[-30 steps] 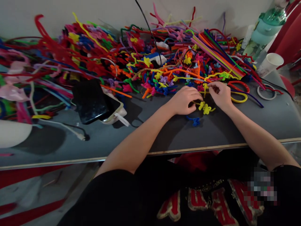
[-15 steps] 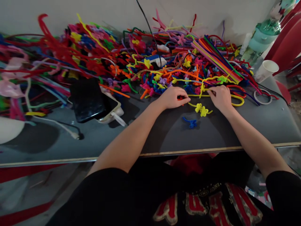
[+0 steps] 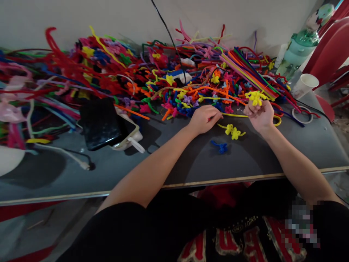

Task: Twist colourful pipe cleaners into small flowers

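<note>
Raised over the grey table, my right hand (image 3: 261, 115) has its fingers closed on a yellow pipe-cleaner flower (image 3: 256, 97). My left hand (image 3: 205, 118) is beside it to the left, low over the table, fingers pressed together; whatever they hold, if anything, is too small to make out. A yellow pipe cleaner (image 3: 236, 115) runs between the two hands. Below them lies a pair of joined yellow flowers (image 3: 233, 131) with short stem ends. Nearer the front edge rests a small blue twisted piece (image 3: 223, 147).
A heap of coloured pipe cleaners and flowers (image 3: 131, 85) lines the wall. A black phone (image 3: 99, 123) and a white device lie left, near a cable (image 3: 73, 156). At right are a paper cup (image 3: 305, 85), a green bottle (image 3: 298, 51) and a white ring (image 3: 304, 114).
My right hand has turned palm up and lifted the yellow flower away from the pile. My left hand's fingers have come together. The view has shifted slightly.
</note>
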Motion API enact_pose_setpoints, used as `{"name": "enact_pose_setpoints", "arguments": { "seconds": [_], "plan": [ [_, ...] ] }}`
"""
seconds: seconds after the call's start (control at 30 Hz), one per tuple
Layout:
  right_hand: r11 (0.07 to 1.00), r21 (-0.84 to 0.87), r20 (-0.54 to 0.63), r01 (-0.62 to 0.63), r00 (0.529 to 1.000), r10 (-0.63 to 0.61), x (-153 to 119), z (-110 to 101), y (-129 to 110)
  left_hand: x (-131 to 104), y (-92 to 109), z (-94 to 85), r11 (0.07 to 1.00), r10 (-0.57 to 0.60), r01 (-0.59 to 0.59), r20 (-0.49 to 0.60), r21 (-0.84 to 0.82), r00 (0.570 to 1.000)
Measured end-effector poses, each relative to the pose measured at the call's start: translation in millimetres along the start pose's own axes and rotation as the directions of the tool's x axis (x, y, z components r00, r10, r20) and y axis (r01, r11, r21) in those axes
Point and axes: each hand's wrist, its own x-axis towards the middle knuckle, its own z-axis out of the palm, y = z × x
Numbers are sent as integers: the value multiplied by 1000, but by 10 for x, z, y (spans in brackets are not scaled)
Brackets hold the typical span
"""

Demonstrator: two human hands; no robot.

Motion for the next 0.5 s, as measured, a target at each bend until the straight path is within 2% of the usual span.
{"name": "enact_pose_setpoints", "arguments": {
  "seconds": [0.1,0.17,0.23,0.3,0.37,0.43,0.5],
  "plan": [
    [996,47,63,-72,996,69,-42,4,-59,5,11,-1,998,38,-37,-5,47,999],
    [993,51,117,-105,988,98,-60,16,-56,18,60,-24,999,22,-19,-91,39,996],
    [991,8,170,-136,977,133,-76,41,-28,30,149,-28,999,-22,13,-197,-47,980],
    [983,-101,242,-151,955,171,-97,77,11,33,267,14,979,-100,52,-246,-195,964],
    [967,-223,354,-120,915,195,-122,112,47,31,391,97,942,-185,103,-237,-318,954],
    [950,-305,461,-59,864,201,-140,129,80,42,488,170,915,-240,150,-205,-375,949],
    [935,-355,483,-15,853,197,-142,120,113,103,521,144,893,-273,192,-151,-408,950]
  ]
}}
